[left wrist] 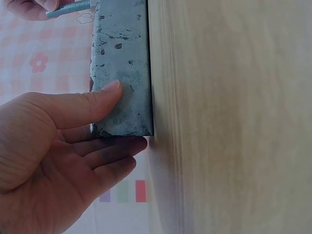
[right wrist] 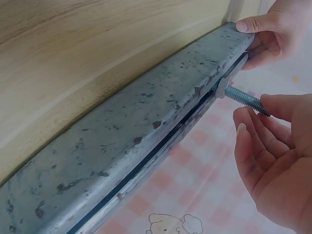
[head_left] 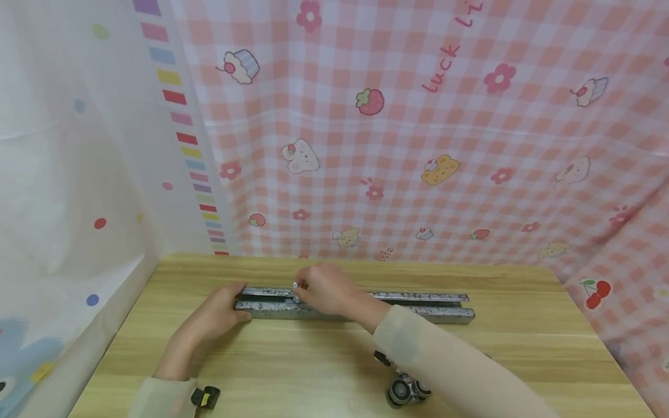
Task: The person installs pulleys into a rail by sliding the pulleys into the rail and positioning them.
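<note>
A slotted steel channel rail (head_left: 439, 315) with a worn, speckled grey surface lies lengthwise on the wooden table. My left hand (head_left: 222, 310) grips its left end; in the left wrist view the thumb presses the side face and the fingers curl behind the end. From the slot stands a threaded bolt (right wrist: 243, 99), its hexagonal part at the slot opening. Thumb and fingers of my right hand (head_left: 329, 290) pinch the bolt's free threaded tip, clearest in the right wrist view. What lies inside the slot under the hexagonal part is hidden.
A set of metal-and-black wheels (head_left: 401, 390) sits near the front of the table (head_left: 292, 366), partly behind the right sleeve. A small black item with a yellow mark (head_left: 206, 397) is beside the left cuff. A pink checked curtain (head_left: 334, 145) hangs behind the table.
</note>
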`<state>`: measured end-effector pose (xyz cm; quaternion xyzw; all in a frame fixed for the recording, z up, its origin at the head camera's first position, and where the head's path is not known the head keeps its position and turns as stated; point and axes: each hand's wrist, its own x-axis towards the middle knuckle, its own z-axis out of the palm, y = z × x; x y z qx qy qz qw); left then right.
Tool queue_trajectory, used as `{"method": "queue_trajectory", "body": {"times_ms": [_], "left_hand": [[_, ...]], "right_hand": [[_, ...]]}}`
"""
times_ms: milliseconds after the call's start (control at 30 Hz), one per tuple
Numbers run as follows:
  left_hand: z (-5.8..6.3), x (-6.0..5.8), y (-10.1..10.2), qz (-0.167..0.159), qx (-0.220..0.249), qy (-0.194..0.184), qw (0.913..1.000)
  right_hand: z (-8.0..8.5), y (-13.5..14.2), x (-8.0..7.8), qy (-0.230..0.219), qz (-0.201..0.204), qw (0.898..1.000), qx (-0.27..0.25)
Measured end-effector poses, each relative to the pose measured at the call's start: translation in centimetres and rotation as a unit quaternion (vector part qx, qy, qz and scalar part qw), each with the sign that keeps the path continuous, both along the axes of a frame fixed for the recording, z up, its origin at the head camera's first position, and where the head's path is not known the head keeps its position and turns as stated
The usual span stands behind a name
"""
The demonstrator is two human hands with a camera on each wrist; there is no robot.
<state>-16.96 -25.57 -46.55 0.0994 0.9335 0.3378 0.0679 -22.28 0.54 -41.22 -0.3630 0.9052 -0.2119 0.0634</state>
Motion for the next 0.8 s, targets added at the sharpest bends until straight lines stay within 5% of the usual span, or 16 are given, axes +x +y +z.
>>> {"method": "queue_trajectory", "body": {"times_ms": [800], "left_hand": [[-0.4, -0.2, -0.1, -0.006, 0.006, 0.013, 0.9999]], "right_hand": [[0.0, -2.4, 0.0, 0.069, 0.025, 0.997, 0.018]]}}
